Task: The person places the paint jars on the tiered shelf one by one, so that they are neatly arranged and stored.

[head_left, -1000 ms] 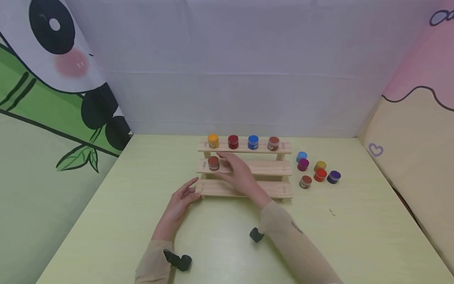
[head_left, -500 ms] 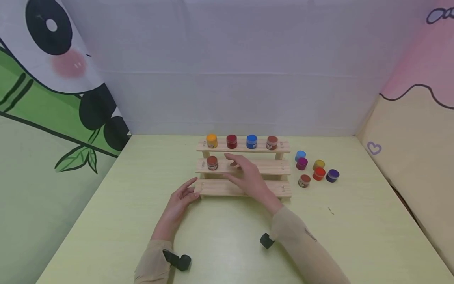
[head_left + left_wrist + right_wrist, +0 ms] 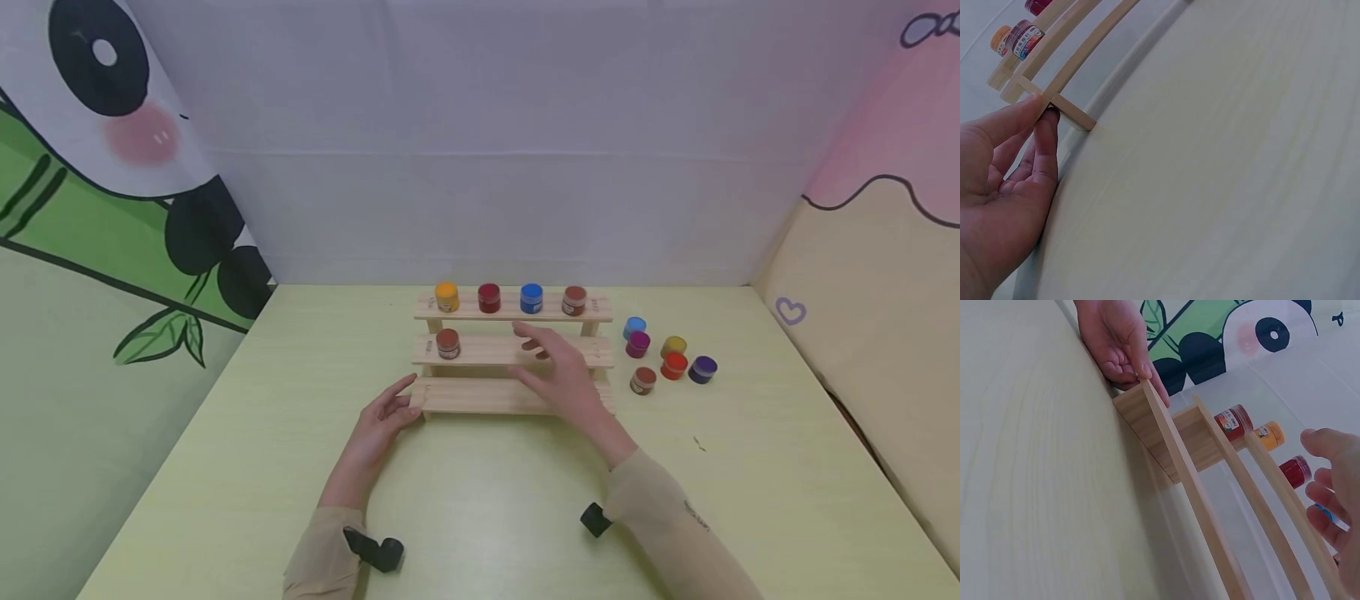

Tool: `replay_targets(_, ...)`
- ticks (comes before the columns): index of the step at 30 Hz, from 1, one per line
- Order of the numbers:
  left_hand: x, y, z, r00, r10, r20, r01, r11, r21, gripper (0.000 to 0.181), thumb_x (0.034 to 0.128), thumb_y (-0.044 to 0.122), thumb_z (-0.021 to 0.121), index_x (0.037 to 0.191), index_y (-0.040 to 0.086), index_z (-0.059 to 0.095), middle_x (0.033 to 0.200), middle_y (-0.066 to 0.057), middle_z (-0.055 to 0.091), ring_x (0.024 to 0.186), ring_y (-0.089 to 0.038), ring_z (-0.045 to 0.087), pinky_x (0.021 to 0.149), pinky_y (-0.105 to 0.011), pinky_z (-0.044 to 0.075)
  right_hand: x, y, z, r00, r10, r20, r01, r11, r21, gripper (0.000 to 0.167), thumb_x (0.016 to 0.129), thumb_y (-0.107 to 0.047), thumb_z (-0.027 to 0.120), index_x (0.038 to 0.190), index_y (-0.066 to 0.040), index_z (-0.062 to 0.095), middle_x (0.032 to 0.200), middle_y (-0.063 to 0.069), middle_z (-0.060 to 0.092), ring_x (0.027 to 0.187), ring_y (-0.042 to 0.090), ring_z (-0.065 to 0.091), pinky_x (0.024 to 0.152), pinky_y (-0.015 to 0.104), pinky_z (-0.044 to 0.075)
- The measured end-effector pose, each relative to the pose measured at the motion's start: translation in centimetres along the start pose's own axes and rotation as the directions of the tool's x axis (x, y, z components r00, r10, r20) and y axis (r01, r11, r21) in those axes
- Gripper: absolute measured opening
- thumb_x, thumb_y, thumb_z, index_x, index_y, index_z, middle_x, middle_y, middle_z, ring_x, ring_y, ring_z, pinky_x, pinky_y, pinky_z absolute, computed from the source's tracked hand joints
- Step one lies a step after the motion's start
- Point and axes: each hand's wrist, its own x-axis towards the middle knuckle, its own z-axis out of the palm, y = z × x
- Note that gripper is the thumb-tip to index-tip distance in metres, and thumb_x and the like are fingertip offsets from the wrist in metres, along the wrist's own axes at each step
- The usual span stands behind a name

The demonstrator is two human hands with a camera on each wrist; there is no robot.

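Note:
A three-tier wooden display rack (image 3: 480, 395) stands on the table. My left hand (image 3: 381, 425) pinches the left end of its bottom tier; in the left wrist view, thumb and fingers (image 3: 1045, 147) close on that corner. Over the right part of the middle tier hovers my right hand (image 3: 562, 375), fingers apart and nothing in them. One reddish-brown paint jar (image 3: 447, 343) sits at the left of the middle tier. Along the top tier are a yellow-orange jar (image 3: 447, 297), a dark red jar (image 3: 489, 297), a blue jar (image 3: 531, 298) and a brown jar (image 3: 574, 301).
Right of the rack, several more paint jars stand on the table: light blue (image 3: 634, 327), purple (image 3: 637, 344), mustard yellow (image 3: 673, 347), red (image 3: 673, 365), dark blue (image 3: 702, 369) and brown (image 3: 643, 381). A pale backdrop (image 3: 480, 208) rises behind the table.
My right hand has drawn away to the right from the brown jar on the middle tier, which stays in place. The left hand keeps its hold on the rack.

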Motion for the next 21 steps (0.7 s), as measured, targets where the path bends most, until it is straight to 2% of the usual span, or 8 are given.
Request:
replay_targets(9,0.2,0.0,-0.1,1.0,-0.002,-0.009,0.002,1.0,-0.011,0.058,0.0949,0.012,0.064,0.148,0.023,0.045,0.119,-0.005,0.064,0.102,-0.005,0.063,0.091,-0.019,0.049,-1.6,1.9,-3.2,0.996,0.003,-0.085,-0.008,0.998,-0.056,0.059,0.084,-0.014,0.079,0.138,-0.012,0.055,0.131,0.006,0.065,0.106,0.021,0.066,0.088,0.038,0.056)
replay_targets(14,0.2,-0.1,-0.1,1.0,0.004,-0.006,-0.004,1.0,-0.025,0.058,0.0946,0.011,0.064,0.148,0.022,0.045,0.117,-0.003,0.063,0.101,-0.004,0.064,0.09,-0.019,0.049,-2.5,2.5,-5.0,0.991,0.006,-0.133,-0.017,0.996,-0.086,0.059,0.083,-0.011,0.079,0.137,-0.011,0.056,0.129,0.008,0.065,0.107,0.021,0.064,0.086,0.032,0.054)
replay_targets(21,0.1,-0.1,-0.1,1.0,0.006,-0.004,-0.006,1.0,-0.026,0.058,0.0948,0.01,0.064,0.149,0.022,0.045,0.116,-0.003,0.064,0.1,-0.005,0.064,0.09,-0.019,0.049,-3.5,4.0,-7.0,0.979,-0.016,-0.201,-0.005,0.994,-0.105,0.06,0.082,-0.006,0.079,0.138,-0.012,0.057,0.13,0.009,0.065,0.108,0.02,0.062,0.087,0.017,0.048)
